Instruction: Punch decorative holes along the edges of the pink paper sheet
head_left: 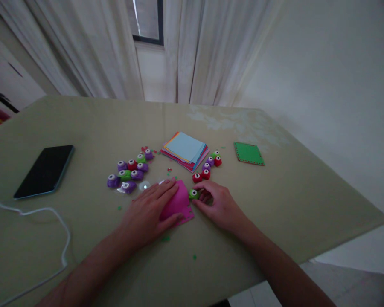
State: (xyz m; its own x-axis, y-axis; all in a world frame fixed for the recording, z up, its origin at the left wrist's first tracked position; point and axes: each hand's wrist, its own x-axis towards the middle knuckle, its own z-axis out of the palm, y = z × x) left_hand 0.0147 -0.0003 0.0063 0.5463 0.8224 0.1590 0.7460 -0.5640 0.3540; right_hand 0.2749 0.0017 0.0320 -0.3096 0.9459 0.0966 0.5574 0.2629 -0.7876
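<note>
A pink sheet (181, 199) with small notches along its near right edge lies on the table. My left hand (150, 204) lies flat across its left side, fingers stretched out and pressing it down. At the sheet's right edge, my right hand (216, 202) is closed on a small green craft punch (193, 194) with a white round top, held between thumb and fingers. Whether the sheet's edge sits in the punch's slot cannot be made out. Just beyond my right hand stand more punches, among them a red punch (206, 174) and a purple punch (210, 161).
Several purple, red and green punches (124, 175) cluster left of my hands. Behind are a stack of coloured sheets (185, 147) and a green square with a punched border (248, 153). A dark tablet (45, 171) and a white cable (65, 238) lie left. Tiny cut-outs (165, 239) are scattered about.
</note>
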